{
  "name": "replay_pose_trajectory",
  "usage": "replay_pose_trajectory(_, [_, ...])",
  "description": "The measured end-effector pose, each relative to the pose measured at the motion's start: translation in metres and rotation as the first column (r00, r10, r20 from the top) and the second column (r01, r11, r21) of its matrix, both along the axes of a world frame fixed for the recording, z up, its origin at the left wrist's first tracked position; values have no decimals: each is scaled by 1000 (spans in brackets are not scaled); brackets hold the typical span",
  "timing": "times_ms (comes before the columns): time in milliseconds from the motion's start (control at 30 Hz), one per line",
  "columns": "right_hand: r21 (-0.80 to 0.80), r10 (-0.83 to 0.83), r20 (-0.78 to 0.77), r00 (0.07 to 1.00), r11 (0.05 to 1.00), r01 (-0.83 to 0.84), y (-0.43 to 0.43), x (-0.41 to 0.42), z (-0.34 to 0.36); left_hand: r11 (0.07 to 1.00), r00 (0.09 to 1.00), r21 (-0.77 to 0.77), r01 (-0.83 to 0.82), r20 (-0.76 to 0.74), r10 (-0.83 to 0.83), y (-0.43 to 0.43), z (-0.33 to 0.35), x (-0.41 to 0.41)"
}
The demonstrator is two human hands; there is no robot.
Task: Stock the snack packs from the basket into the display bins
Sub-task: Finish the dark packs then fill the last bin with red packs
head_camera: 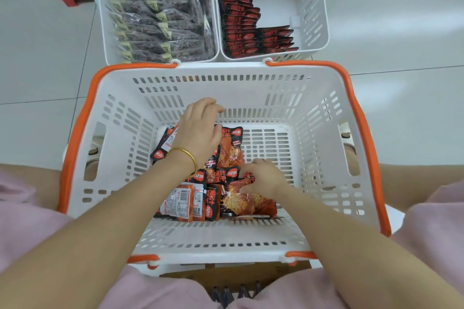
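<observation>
Both grips are down in the basket [296,98] as I watch from the remote station. The right grip [263,178] is clenched on one of the red-and-black snack packs [231,150], fingers curled over its top edge and thumb pressed to its face. I'd judge that the surest hold for lifting a slick foil pack clear of its neighbours.

The left grip [200,133], a gold bangle [187,154] at its wrist, hovers knuckles-up over the far side of the heap. Its fingers curl down and away from me, so I cannot tell whether it grasps anything.

The remaining packs lie in a loose pile under and between the two grips, some face up, some label-side up.

Just past the basket's far rim, ahead of the right grip, stands the half-filled bin [311,7]. Inside it, matching packs [238,20] stand on edge in overlapping rows, with bare room beside them. Ahead of the left grip, the neighbouring bin [101,15] is crammed with dark clear-wrapped packs [160,15].

My read: stocking is well along — and the basket sits tight against the bins to keep each carry short.
</observation>
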State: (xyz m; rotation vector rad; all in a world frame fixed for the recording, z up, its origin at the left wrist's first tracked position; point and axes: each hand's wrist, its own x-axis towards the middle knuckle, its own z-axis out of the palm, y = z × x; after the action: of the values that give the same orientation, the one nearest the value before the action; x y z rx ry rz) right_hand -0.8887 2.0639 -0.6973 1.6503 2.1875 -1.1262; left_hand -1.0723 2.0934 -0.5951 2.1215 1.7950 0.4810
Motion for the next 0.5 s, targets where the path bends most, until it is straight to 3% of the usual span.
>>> replay_pose_trajectory(133, [67,-77,-7,997,995,77,-5,-9,1,1000,1000,9,3,4,-3,0,1,3])
replay_pose_trajectory(333, [-38,-71,-80,994,997,68,3,1,23,1000,1000,2,6,21,-6,-1,6,6])
replay_pose_trajectory(500, [62,-143,-149,979,986,153,20,24,82,995,993,-97,-23,115,34,-2,16,12])
